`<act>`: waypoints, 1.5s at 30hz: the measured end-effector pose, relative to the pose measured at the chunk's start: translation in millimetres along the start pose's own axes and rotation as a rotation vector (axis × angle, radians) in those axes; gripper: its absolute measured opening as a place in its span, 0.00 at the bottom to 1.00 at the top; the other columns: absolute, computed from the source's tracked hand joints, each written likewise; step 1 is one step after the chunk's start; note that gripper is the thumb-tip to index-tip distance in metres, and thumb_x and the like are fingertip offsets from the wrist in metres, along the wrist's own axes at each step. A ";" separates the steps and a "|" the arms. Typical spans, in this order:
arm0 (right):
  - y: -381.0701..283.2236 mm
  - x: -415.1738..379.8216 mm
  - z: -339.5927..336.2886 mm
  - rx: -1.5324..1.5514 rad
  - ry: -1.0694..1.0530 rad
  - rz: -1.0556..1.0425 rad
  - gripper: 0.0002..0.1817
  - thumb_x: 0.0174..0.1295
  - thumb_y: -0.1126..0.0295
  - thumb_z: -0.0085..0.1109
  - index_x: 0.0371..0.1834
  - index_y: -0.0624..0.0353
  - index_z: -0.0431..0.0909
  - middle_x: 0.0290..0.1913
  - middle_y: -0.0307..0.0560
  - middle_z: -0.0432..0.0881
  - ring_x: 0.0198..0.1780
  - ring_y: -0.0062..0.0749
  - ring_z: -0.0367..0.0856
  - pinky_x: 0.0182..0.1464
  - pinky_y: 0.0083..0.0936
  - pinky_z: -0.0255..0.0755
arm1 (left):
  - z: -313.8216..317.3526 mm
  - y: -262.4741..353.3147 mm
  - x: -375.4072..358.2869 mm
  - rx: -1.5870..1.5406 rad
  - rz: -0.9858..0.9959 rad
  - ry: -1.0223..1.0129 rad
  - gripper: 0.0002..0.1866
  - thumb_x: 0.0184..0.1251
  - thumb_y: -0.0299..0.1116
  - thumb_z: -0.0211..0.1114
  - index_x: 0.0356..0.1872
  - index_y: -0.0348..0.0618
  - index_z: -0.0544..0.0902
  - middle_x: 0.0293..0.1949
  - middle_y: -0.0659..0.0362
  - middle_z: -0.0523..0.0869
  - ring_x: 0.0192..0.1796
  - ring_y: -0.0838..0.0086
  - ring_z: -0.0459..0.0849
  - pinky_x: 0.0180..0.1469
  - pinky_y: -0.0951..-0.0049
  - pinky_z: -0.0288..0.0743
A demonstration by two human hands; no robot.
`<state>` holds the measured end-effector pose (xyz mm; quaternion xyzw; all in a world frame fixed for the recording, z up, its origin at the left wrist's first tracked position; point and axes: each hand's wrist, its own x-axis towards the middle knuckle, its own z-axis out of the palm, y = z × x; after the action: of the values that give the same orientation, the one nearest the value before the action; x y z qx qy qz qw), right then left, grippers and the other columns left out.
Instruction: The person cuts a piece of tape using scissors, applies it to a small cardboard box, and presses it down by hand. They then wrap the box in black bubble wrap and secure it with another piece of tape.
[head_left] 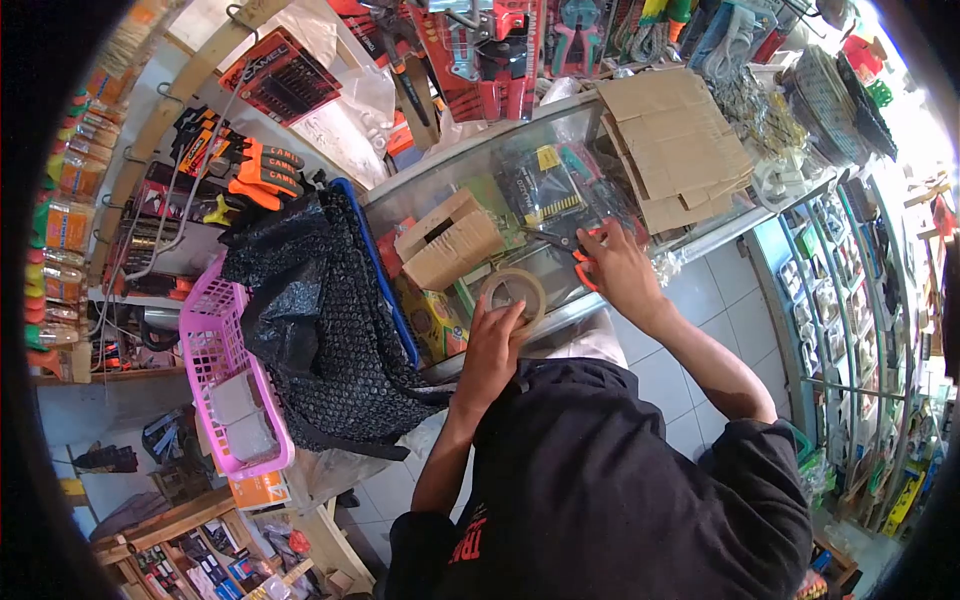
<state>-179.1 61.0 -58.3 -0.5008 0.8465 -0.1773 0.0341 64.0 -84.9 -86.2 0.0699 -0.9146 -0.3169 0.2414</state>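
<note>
My left hand (pixel 490 348) is closed on a roll of tape (pixel 540 297), its fingers reaching over the near side and into the ring. In my right hand (pixel 622 268) is a pair of scissors (pixel 583 268) with orange handles, the dark blades pointing left above the glass counter (pixel 560 312). A small cardboard box (pixel 450 243) with a dark slot in its top sits on the counter just beyond the tape. The blade tips come near the box's right side.
Flattened cardboard (pixel 680 150) lies at the counter's right end. Black bubble wrap (pixel 320 300) hangs over its left end, beside a pink plastic basket (pixel 235 370). Packaged tools (pixel 480 60) hang along the back. Stocked shelves (pixel 850 300) stand to the right, beyond the tiled floor.
</note>
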 end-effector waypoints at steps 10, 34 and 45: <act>-43.9 -13.6 -17.9 0.533 0.182 -0.153 0.26 0.66 0.70 0.71 0.69 0.58 0.82 0.55 0.54 0.84 0.61 0.54 0.80 0.63 0.44 0.75 | 27.0 -12.1 -40.5 -0.522 -0.209 0.381 0.38 0.71 0.15 0.72 0.75 0.39 0.59 0.58 0.46 0.87 0.65 0.58 0.86 0.70 0.58 0.79; -68.5 -18.8 14.3 0.924 0.198 0.014 0.14 0.69 0.77 0.74 0.55 0.64 0.83 0.47 0.50 0.94 0.47 0.27 0.93 0.51 0.27 0.86 | 33.3 5.2 -48.0 -0.420 -0.305 0.398 0.40 0.72 0.30 0.78 0.74 0.40 0.57 0.56 0.45 0.91 0.73 0.59 0.80 0.79 0.55 0.59; -52.7 -25.2 74.7 1.121 0.459 0.094 0.15 0.70 0.80 0.71 0.47 0.61 0.70 0.46 0.54 0.92 0.45 0.35 0.91 0.47 0.30 0.83 | 19.3 33.7 10.0 0.004 -0.295 0.262 0.40 0.65 0.17 0.73 0.75 0.35 0.60 0.47 0.42 0.90 0.53 0.49 0.89 0.60 0.56 0.79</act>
<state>-105.0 39.9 -113.6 -0.3179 0.6311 -0.6978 0.1171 46.7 -50.6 -74.8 0.2442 -0.8557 -0.3353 0.3094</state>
